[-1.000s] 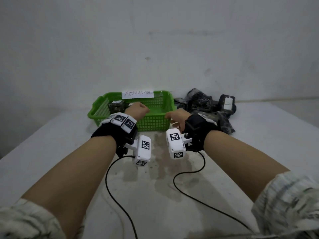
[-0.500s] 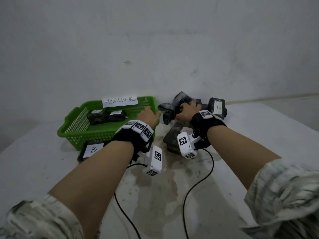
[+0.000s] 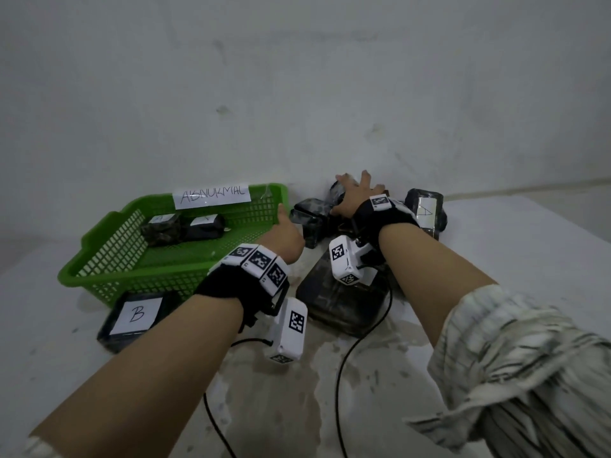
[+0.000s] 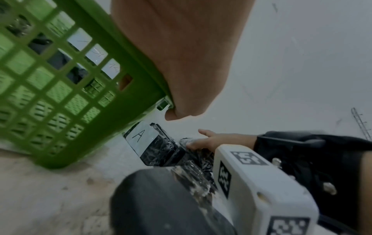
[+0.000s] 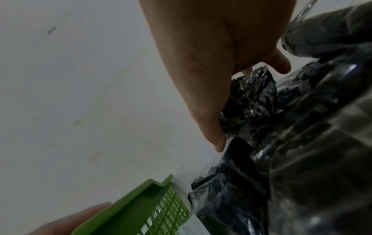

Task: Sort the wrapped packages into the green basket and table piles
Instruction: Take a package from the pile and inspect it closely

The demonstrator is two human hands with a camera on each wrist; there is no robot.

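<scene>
A green basket [image 3: 148, 276] labelled "ABNORMAL" stands at the left and holds two wrapped packages [image 3: 162, 228] [image 3: 205, 226]. My left hand [image 3: 284, 236] grips its right rim [image 4: 128, 52]; a fingertip shows through the mesh from inside. A pile of black wrapped packages lies to the right of the basket. My right hand [image 3: 353, 196] is spread over the pile's back, fingers straight, touching a crinkled package [image 5: 251, 103] with the thumb [image 5: 217, 139] along its side. A package marked A [image 3: 425, 209] lies at the pile's right. Another marked A [image 4: 141, 138] sits beside the basket.
A flat package marked B [image 3: 135, 315] lies on the table in front of the basket. A larger wrapped package [image 3: 344, 302] lies under my right wrist. Two black cables [image 3: 340, 375] trail across the stained table. The wall stands right behind the pile.
Both hands left the spot in front of the basket. The right hand reached back over the pile and spread its fingers. The left hand took the basket's right rim.
</scene>
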